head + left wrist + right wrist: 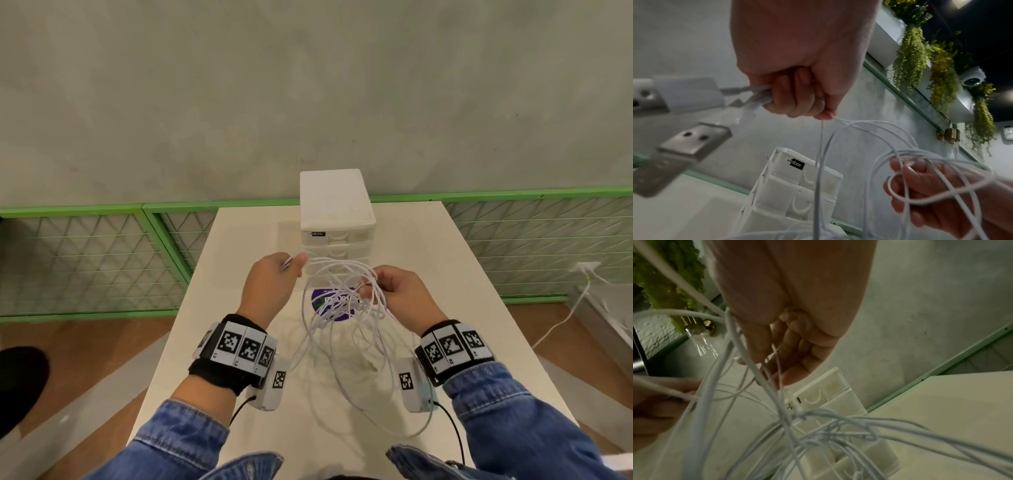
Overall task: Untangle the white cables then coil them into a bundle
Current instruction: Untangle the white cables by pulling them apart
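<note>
Several thin white cables [337, 303] hang in a tangled mass between my two hands above the white table [479, 308]. My left hand [291, 265] is a fist gripping a bunch of cable ends [764, 95]; metal USB plugs [692, 141] stick out of it on the left. From there the strands arc across to my right hand [370, 289], whose curled fingers [906, 177] hold several loops. In the right wrist view the cables [838, 434] run through my right hand [785, 353] and knot together just below it. Long loops [329, 359] sag down to the tabletop.
A white stack of small plastic drawers [337, 212] stands at the table's far edge, just behind the hands. A round purple sticker [320, 296] lies on the table under the tangle. Green mesh fencing [102, 257] flanks the table; another white cord [561, 322] trails at right.
</note>
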The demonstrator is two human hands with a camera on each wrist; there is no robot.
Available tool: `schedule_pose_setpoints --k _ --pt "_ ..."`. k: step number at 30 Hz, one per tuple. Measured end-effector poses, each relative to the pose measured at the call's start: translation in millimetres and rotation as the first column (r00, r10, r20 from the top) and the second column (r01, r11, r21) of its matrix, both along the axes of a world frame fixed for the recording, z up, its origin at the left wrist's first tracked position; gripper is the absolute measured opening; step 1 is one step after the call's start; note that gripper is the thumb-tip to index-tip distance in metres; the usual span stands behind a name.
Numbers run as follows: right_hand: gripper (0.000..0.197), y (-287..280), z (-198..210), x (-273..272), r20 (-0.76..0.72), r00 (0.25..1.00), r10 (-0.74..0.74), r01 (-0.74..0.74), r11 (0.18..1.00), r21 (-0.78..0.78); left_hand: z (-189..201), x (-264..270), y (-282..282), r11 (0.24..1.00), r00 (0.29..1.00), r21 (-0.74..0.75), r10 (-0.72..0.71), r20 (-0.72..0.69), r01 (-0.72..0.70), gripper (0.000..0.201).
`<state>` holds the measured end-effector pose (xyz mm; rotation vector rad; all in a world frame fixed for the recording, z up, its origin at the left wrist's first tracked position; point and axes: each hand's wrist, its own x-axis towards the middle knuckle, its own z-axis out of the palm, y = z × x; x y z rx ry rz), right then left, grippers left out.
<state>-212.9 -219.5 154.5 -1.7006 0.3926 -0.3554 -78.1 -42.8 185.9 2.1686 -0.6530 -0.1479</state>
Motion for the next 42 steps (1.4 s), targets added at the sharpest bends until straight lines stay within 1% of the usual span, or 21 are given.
schedule_pose_setpoints --k 2,5,8,11,13,15,18,20,22,25,28,32,34,35,37,39,42 --pt "0.016 -3 1 -4 -0.01 0.999 -0.042 0.042 0.999 -0.022 2 5 3 0.999 0.999 -0.027 0.04 0.005 -0.039 0.041" --pt "0.02 -6 2 -7 0.01 0.99 -0.138 0.138 0.99 -0.027 4 5 4 0.998 0.999 -0.038 0.046 0.007 -0.046 0.041" --pt "0.018 -11 2 -8 0.048 0.984 -0.174 0.177 0.981 -0.079 3 5 5 0.998 0.999 -0.044 0.054 -0.002 -0.054 0.041" --pt "0.011 -13 5 -8 0.067 0.979 -0.194 0.198 0.978 -0.063 2 8 9 0.996 0.998 -0.047 0.07 -0.006 -0.07 0.041" --pt "0.011 -13 7 -10 0.062 0.977 -0.204 0.209 0.975 -0.079 3 8 10 0.996 0.997 -0.046 0.073 -0.004 -0.074 0.04" --pt "0.013 -14 6 -12 0.067 0.966 -0.249 0.255 0.96 -0.117 4 6 10 0.997 0.998 -0.042 0.07 -0.002 -0.07 0.04" --pt "0.023 -18 5 -14 0.099 0.947 -0.306 0.32 0.926 -0.202 5 8 11 0.997 0.997 -0.027 0.07 0.013 -0.07 0.041" --pt "0.023 -18 6 -14 0.124 0.942 -0.311 0.33 0.925 -0.185 4 10 12 0.996 0.996 -0.029 0.083 0.017 -0.082 0.041" --pt "0.021 -16 11 -12 0.126 0.945 -0.303 0.315 0.944 -0.095 3 11 13 0.995 0.996 -0.038 0.088 0.012 -0.087 0.042" --pt "0.023 -9 22 -8 0.156 0.96 -0.231 0.219 0.971 0.09 2 7 9 0.998 0.999 -0.036 0.041 -0.01 -0.041 0.041" --pt "0.02 -3 32 -5 0.185 0.969 -0.163 0.138 0.98 0.143 1 3 5 1.0 1.0 -0.026 0.0 -0.031 -0.001 0.04" --pt "0.023 -7 31 -7 0.243 0.966 -0.092 0.044 0.979 0.197 0 10 11 0.998 0.998 -0.021 0.051 -0.043 -0.052 0.04" --pt "0.023 -9 30 -9 0.234 0.971 -0.043 -0.009 0.976 0.218 -1 14 14 0.997 0.996 -0.04 0.067 -0.06 -0.07 0.04" --pt "0.021 -9 30 -9 0.209 0.978 -0.011 -0.031 0.98 0.194 -1 14 15 0.996 0.995 -0.046 0.071 -0.065 -0.074 0.039" --pt "0.022 -7 31 -9 0.127 0.992 0.011 -0.02 0.998 0.067 0 14 15 0.996 0.995 -0.05 0.074 -0.067 -0.078 0.039" --pt "0.022 -7 30 -8 0.096 0.994 -0.059 0.063 0.997 -0.039 0 14 14 0.996 0.995 -0.051 0.075 -0.066 -0.078 0.039" --pt "0.016 -10 27 -5 0.113 0.978 -0.178 0.192 0.972 -0.131 -2 11 11 0.998 0.996 -0.03 0.054 -0.064 -0.056 0.039"
